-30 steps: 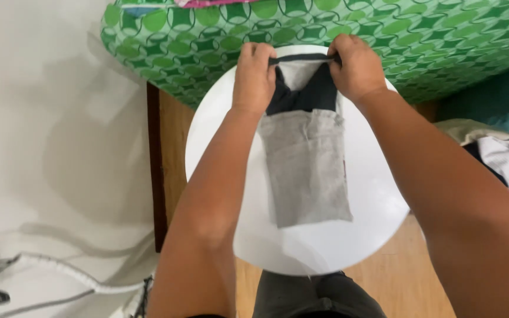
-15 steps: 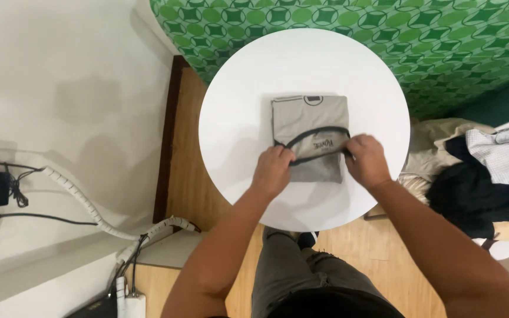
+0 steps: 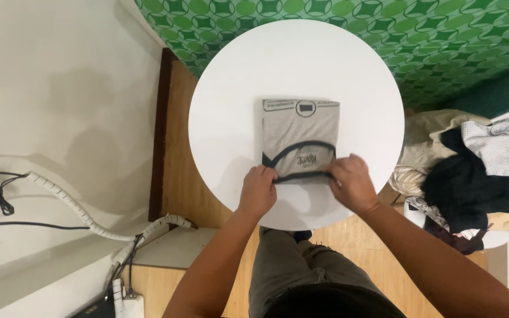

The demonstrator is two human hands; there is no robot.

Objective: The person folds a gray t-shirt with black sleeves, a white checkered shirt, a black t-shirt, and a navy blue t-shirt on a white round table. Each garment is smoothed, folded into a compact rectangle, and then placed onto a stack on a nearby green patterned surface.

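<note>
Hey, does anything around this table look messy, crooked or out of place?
The folded grey shirt lies square on the round white table, both hands at its near edge. The one untidy spot is the heap of clothes piled loosely to the right of the table, crumpled and unfolded.

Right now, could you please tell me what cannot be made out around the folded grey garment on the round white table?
All in the head view:
- Near corners of the folded grey garment with black trim: covered by the left hand and right hand.
- Layers beneath its top: hidden by the fold.
- Pile of mixed clothes: cut off by the right edge.
- Round white table legs: hidden under its top.
</note>
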